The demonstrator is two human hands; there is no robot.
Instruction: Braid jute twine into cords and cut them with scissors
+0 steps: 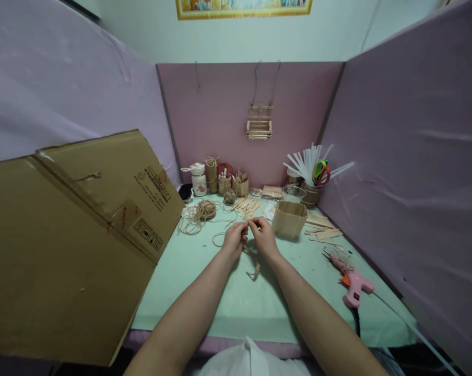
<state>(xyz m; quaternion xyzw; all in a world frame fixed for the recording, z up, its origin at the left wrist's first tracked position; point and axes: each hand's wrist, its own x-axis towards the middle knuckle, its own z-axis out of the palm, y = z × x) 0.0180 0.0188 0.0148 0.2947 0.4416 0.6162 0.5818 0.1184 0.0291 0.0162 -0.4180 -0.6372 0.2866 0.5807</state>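
Pink paneling [212,109] backs a tabletop covered in mint-green cloth [259,313], where a person works just left of a stick-sided box [290,221]. Left hand [236,237] and right hand [263,236] nearly meet, each with thumb and fingertips pinched on twine [253,272], which hangs below them, nearer the person than the box; so fine a strand seems to call for fingertips rather than a full fist. Further left of the box sits a twine ball [206,210], its loose coils spilling outward, presumably to let line run freely. Flat sticks [325,234] lie to the box's right, apparently kept within reach. Behind the box and to its right, scissors [323,175] stand handles-up in a pot [311,195], likely for quick grabbing. Nearer the person and right of the box, a glue gun [354,288] rests with its nozzle pointing away, probably for safety.
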